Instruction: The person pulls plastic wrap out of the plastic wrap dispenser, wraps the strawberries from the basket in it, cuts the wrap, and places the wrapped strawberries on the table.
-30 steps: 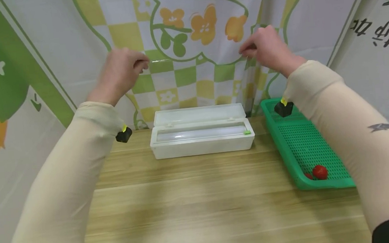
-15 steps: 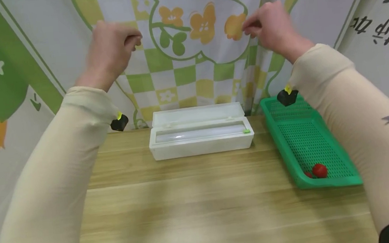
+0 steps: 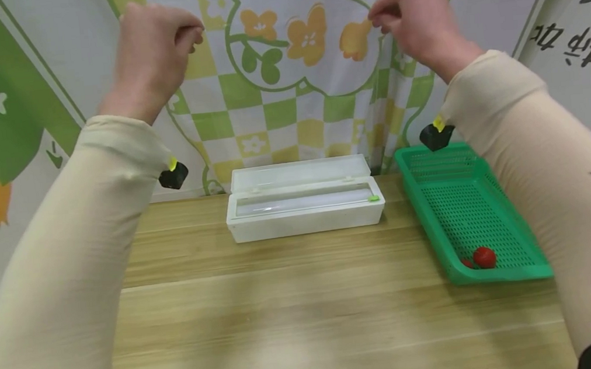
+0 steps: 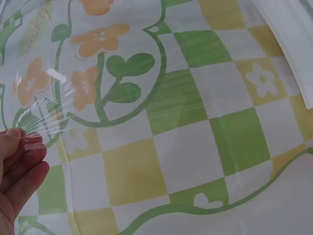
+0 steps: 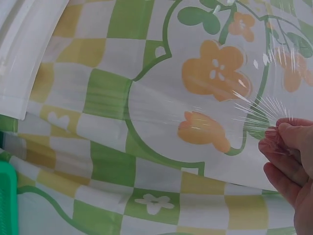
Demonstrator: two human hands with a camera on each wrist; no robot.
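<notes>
Between my raised hands hangs a sheet of clear plastic wrap (image 4: pixel 46 115), nearly invisible in the head view. My left hand (image 3: pixel 155 56) pinches one corner between thumb and fingers; creases fan out from that grip in the left wrist view. Opposite it, my right hand (image 3: pixel 421 21) pinches the other corner, and the wrap (image 5: pixel 259 110) shows the same radiating folds in the right wrist view. Below on the table stands a white cling film dispenser (image 3: pixel 306 223), its lid (image 3: pixel 300 173) tipped back and a roll visible in its window. A green slide cutter (image 3: pixel 373 198) sits at its right end.
A green perforated basket (image 3: pixel 434 231) stands at the right of the wooden table (image 3: pixel 307 312), partly behind my right forearm. Inside it lie a red tomato (image 3: pixel 484 257) and part of another red item. A patterned curtain (image 3: pixel 300 114) hangs behind the dispenser.
Both hands have risen and moved slightly apart, from just above the dispenser to near the top of the head view, still pinching the plastic wrap. The dispenser and basket have stayed in place.
</notes>
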